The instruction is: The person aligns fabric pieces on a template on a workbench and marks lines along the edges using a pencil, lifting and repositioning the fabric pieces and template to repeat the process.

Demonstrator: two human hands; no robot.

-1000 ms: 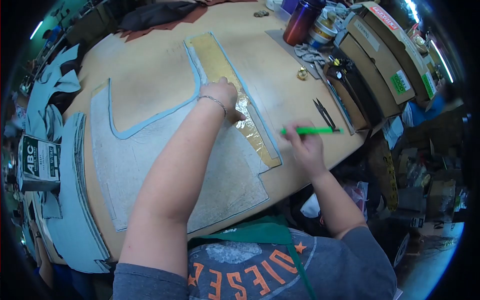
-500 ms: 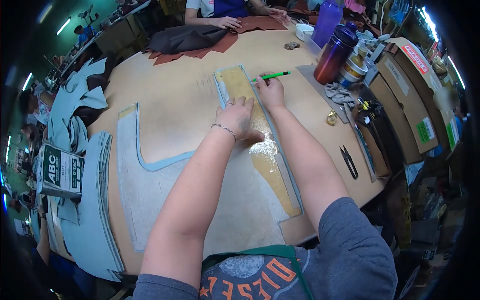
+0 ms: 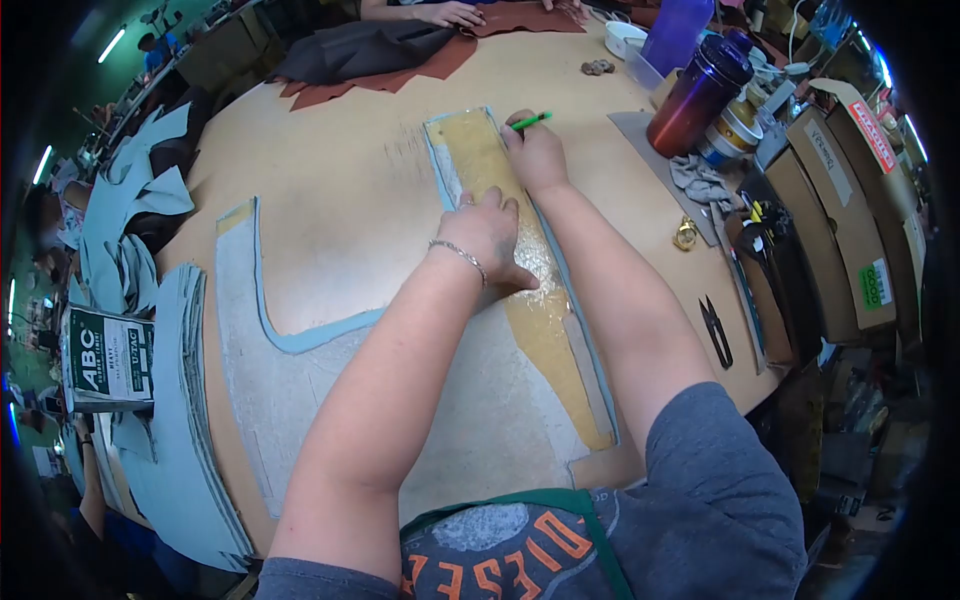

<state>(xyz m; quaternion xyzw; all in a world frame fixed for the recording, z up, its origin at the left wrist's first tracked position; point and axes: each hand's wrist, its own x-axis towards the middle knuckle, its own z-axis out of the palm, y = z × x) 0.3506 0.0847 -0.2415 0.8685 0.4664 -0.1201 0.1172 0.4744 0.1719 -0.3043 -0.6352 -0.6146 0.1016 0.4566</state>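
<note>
A large pale grey pattern template (image 3: 400,420), with a shiny yellow strip (image 3: 475,150) along its right arm, lies flat on the table. A light blue piece of material (image 3: 330,338) shows as a border beneath its edges. My left hand (image 3: 485,240) lies on the yellow strip with fingers spread, holding nothing. My right hand (image 3: 535,155) is closed round a green pencil (image 3: 530,121), at the template's upper right edge. The pencil's lower end is hidden by my fingers.
Stacked light blue pieces (image 3: 185,450) and an ABC can (image 3: 108,358) stand left. Thread snips (image 3: 715,332), a gold-coloured item (image 3: 685,233), a tumbler (image 3: 700,95) and cardboard boxes (image 3: 820,200) are right. Across the table, a person's hands touch brown material (image 3: 520,20).
My right hand has moved slightly up along the template's right edge, and the pencil now stands more steeply. My left hand stays on the yellow strip. The view has tilted down a little.
</note>
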